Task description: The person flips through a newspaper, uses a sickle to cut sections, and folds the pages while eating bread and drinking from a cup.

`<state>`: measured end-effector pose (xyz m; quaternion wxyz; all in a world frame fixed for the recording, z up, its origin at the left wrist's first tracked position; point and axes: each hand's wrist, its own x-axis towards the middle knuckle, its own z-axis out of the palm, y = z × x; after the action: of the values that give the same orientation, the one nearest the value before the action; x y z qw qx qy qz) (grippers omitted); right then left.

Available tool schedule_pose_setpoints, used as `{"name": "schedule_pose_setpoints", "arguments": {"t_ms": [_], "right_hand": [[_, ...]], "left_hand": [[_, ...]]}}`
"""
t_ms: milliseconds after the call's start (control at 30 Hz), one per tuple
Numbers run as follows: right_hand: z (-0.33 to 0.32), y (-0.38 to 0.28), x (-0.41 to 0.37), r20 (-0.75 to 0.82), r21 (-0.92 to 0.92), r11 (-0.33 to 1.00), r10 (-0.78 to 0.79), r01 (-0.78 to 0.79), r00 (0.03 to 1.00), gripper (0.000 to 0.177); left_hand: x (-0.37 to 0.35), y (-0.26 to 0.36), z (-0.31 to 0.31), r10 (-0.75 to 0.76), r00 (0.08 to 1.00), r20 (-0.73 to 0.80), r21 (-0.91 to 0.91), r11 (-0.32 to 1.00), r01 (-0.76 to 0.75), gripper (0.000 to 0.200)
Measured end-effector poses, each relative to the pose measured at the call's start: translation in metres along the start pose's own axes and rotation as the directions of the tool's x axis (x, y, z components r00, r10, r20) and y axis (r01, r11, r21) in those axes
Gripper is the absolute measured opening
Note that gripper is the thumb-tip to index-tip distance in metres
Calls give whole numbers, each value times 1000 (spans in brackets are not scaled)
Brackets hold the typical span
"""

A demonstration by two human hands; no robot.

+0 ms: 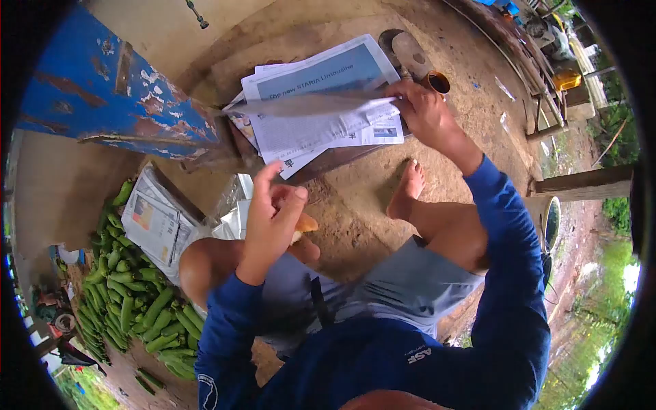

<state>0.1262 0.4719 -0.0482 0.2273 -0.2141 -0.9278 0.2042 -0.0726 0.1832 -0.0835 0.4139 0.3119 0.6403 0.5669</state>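
My right hand (429,115) pinches the right edge of a newspaper sheet (311,104), which is raised and seen almost edge-on. Under it lies a stack of newspapers (307,133), one page with a blue advertisement, on a low dark surface. My left hand (268,222) hovers above my knee, index finger stretched and thumb apart, with nothing visible in it. Just behind its thumb shows an orange-brown thing (306,223) that I cannot make out. Close to my right hand stands a brown cup (438,83).
A large heap of long green vegetables (130,294) lies at the left, with folded newspapers (152,222) leaning beside it. A peeling blue wooden board (116,82) juts in from the upper left. A bucket (549,219) stands at the right, near a wooden post (588,183).
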Motion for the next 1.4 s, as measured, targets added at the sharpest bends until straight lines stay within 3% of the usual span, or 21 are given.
{"name": "schedule_pose_setpoints", "arguments": {"t_ms": [133, 233, 367, 400, 500, 533, 600, 667, 767, 800, 900, 933, 1000, 1067, 1100, 1133, 1167, 1200, 1300, 1333, 1400], "right_hand": [[-15, -6, -13, 43, 22, 994, 110, -111, 993, 16], [-16, 7, -13, 34, 68, 988, 139, -141, 990, 16], [-14, 35, -12, -14, 102, 979, 179, -176, 984, 19], [-17, 37, -8, -14, 85, 992, 98, -96, 995, 23], [-27, 39, -3, 17, 176, 977, 116, -117, 993, 25], [-31, 37, -1, -47, 152, 984, 102, -94, 994, 23], [-37, 44, 11, 51, 344, 919, 188, -194, 981, 21], [-43, 43, 23, 49, 441, 881, 167, -171, 985, 18], [-54, 58, 55, 158, 296, 909, 258, -295, 953, 19], [-48, 67, 67, 79, 281, 947, 141, -158, 987, 20], [-45, 79, 104, 122, 84, 982, 158, -169, 980, 21], [-49, 66, 116, 161, -34, 934, 355, -354, 921, 23], [-40, 80, 128, 133, -387, 910, -107, 151, 985, 21], [-30, 101, 149, 271, -650, 522, -521, 553, 810, 19], [-24, 105, 165, 228, -439, 827, -275, 351, 934, 17], [-18, 103, 185, 259, -185, 981, -2, 51, 966, 15], [-11, 101, 200, 360, 63, 955, 248, -289, 899, 15], [-22, 66, 187, 264, 217, 938, 209, -269, 941, 15], [5, 133, 221, 206, 57, 973, -230, 223, 951, 15], [8, 122, 225, 154, -113, 985, -113, 131, 982, 15], [12, 108, 234, 241, -572, 738, -265, 357, 934, 16]], "left_hand": [[10, 21, -7, 263, 964, -46, 434, 874, -218, 88], [36, 46, -38, 79, 996, 50, 867, 491, -83, 76], [61, 49, -56, -31, 992, 123, 988, 98, -119, 75], [63, 59, -50, -114, 988, 108, 987, 131, -92, 71], [72, 35, -59, 119, 960, 253, 957, 115, -266, 59], [74, 37, -55, -33, 971, 235, 962, 149, -228, 59], [76, 48, -51, -334, 923, 191, 972, 192, -132, 60], [77, 30, -56, -373, 862, 342, 917, 332, -220, 66], [75, 33, -56, -398, 806, 439, 879, 374, -295, 73], [70, 33, -55, -380, 818, 431, 885, 357, -299, 74], [61, 54, -38, -405, 821, 401, 906, 308, -291, 79], [62, 60, -34, -426, 816, 390, 913, 291, -285, 81], [69, 49, -35, -360, 870, 339, 904, 382, -194, 77], [80, 31, -39, -286, 916, 283, 896, 419, -146, 71], [88, 22, -46, -241, 937, 253, 902, 408, -139, 66], [93, 21, -51, -193, 955, 224, 909, 394, -133, 62], [94, 21, -53, -155, 970, 188, 934, 334, -127, 57], [96, 22, -52, -115, 981, 158, 954, 274, -121, 54], [107, 18, -58, -114, 988, 107, 971, 224, -79, 49], [109, 16, -59, -141, 985, 99, 971, 230, -65, 47], [109, 23, -59, -241, 951, 192, 947, 299, -116, 44]]}}
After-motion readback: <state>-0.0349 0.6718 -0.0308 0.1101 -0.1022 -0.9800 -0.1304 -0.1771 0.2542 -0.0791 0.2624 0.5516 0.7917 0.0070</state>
